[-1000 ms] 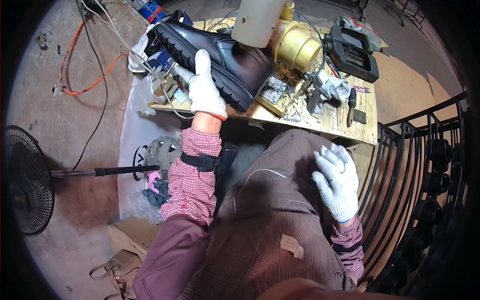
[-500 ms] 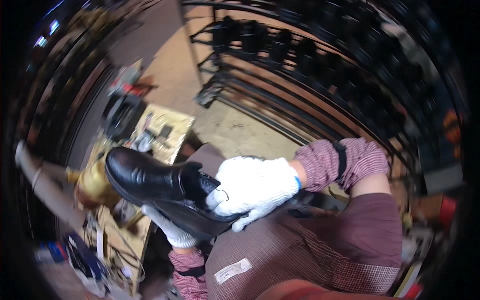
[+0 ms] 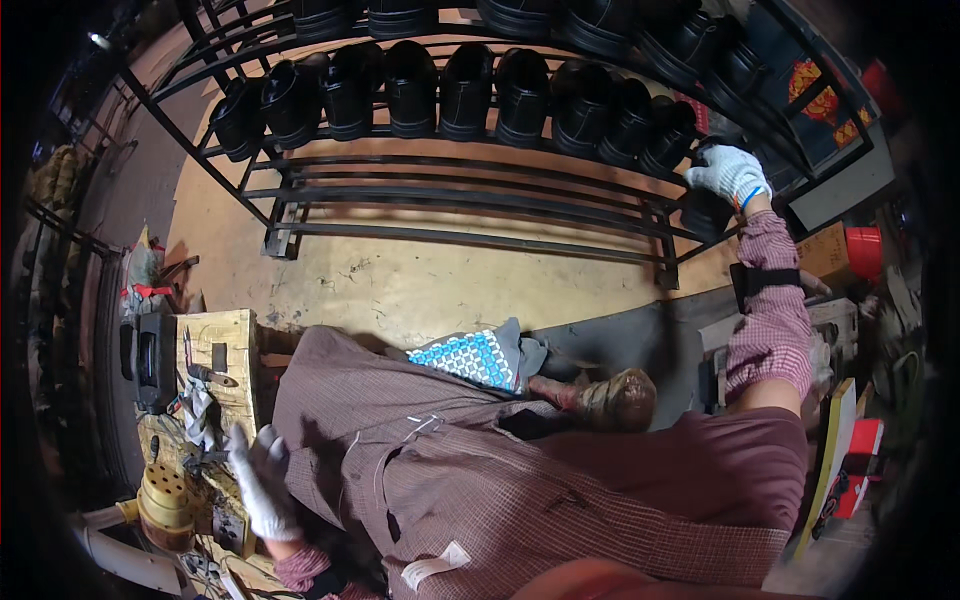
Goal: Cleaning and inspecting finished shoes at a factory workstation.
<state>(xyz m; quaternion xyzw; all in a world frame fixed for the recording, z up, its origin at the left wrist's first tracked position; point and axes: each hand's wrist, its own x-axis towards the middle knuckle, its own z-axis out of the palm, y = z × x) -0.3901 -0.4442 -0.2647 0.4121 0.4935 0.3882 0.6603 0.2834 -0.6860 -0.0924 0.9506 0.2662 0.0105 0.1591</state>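
Two gloved hands, well apart. Left hand (image 3: 262, 483) at 8 o'clock, fingers spread wide, holding nothing, hovering just beside the cluttered wooden bench (image 3: 228, 345). At 12 o'clock, a metal rack (image 3: 450, 180) carries a row of black shoes. Right hand (image 3: 730, 172) at 2 o'clock grips a black shoe (image 3: 706, 210) at the rack's right end, mostly hidden by the glove. Shoe likely stiff, fairly heavy, smooth leather; best held by heel or collar.

Both hands wear white knitted cloth gloves. The black shoe (image 3: 706, 205) at 2 o'clock looks glossy leather, the rack (image 3: 450, 190) is dark matt metal, and the table (image 3: 232, 350) is rough bare wood.
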